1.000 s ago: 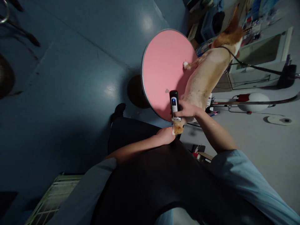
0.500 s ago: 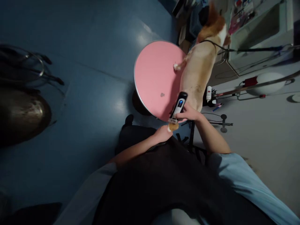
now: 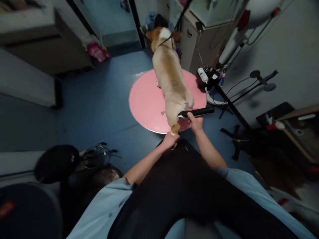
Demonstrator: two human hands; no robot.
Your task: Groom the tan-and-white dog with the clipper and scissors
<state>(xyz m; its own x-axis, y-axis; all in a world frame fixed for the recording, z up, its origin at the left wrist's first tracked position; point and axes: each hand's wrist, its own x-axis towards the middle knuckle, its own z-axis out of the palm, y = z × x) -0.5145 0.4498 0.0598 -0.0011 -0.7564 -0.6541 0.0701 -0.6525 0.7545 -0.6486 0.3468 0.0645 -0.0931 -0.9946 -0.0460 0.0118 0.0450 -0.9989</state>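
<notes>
A tan and white dog [image 3: 171, 71], its body coat clipped short, stands on a round pink table [image 3: 143, 99] facing away from me. My left hand [image 3: 169, 140] is closed round the paw of one hind leg, drawn back past the table's near edge; orange fur [image 3: 175, 128] shows just above my fingers. In my right hand [image 3: 195, 122] is a black hair clipper [image 3: 199, 112], lying nearly level, its head against or very close to the raised leg. A dark cord [image 3: 165, 41] loops round the dog's neck.
A white bottle [image 3: 202, 75] sits by the table's right edge, near a dark stand. Beyond it is a thin metal stand [image 3: 261, 79]. Cabinets [image 3: 190, 39] stand behind the dog. At lower left are a black round seat [image 3: 57, 163] and a wire-like frame. Blue floor surrounds the table.
My view has swung, so the dog now points up the picture. The clipper has turned from upright with its lit display showing to nearly level, and moved from the paw up the leg.
</notes>
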